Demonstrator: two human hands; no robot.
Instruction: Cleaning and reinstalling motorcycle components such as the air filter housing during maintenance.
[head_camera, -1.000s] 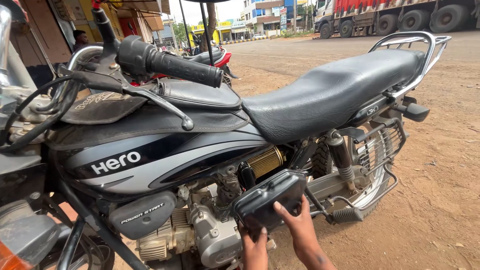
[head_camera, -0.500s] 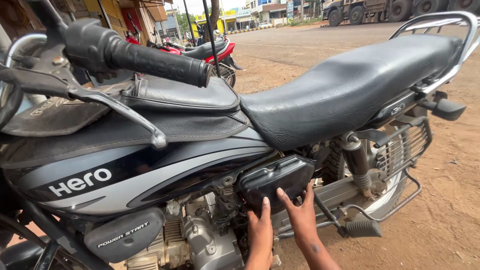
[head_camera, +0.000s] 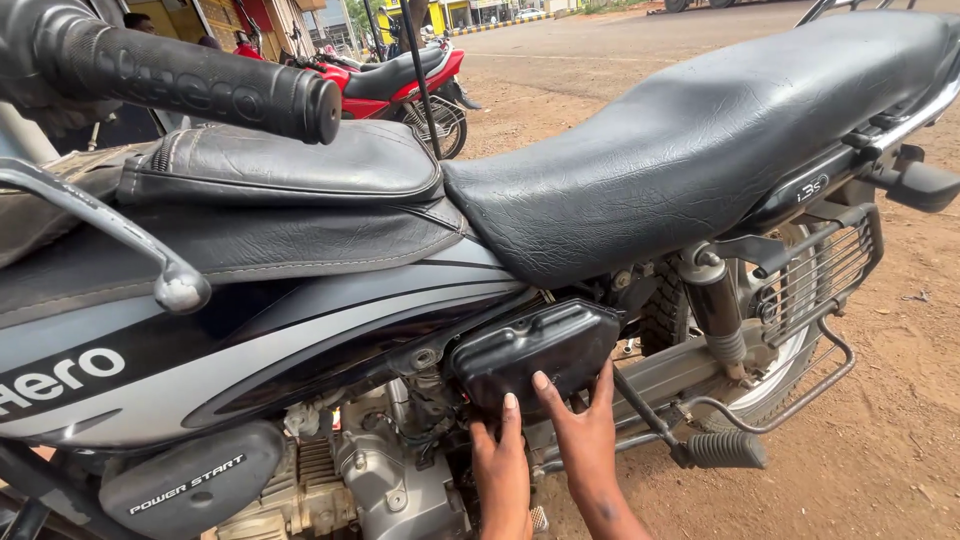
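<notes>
A black and grey motorcycle (head_camera: 300, 330) stands side-on before me, with a long black seat (head_camera: 700, 140). Under the seat's front sits a black plastic side cover (head_camera: 535, 345) against the frame. My left hand (head_camera: 503, 465) reaches up from below, its fingertips touching the cover's lower edge. My right hand (head_camera: 585, 430) lies flat with spread fingers on the cover's lower right part. Neither hand grips it. The engine (head_camera: 390, 480) is below and left of the hands.
The handlebar grip (head_camera: 190, 85) and brake lever (head_camera: 120, 235) jut out at upper left. A footpeg (head_camera: 725, 450) and rear shock (head_camera: 715, 300) are right of my hands. A red motorcycle (head_camera: 400, 75) is parked behind on the dirt ground (head_camera: 880, 420).
The view has moved closer and lower. The side cover has gone from held out from the bike to lying against the frame, with both hands now flat on its lower edge.
</notes>
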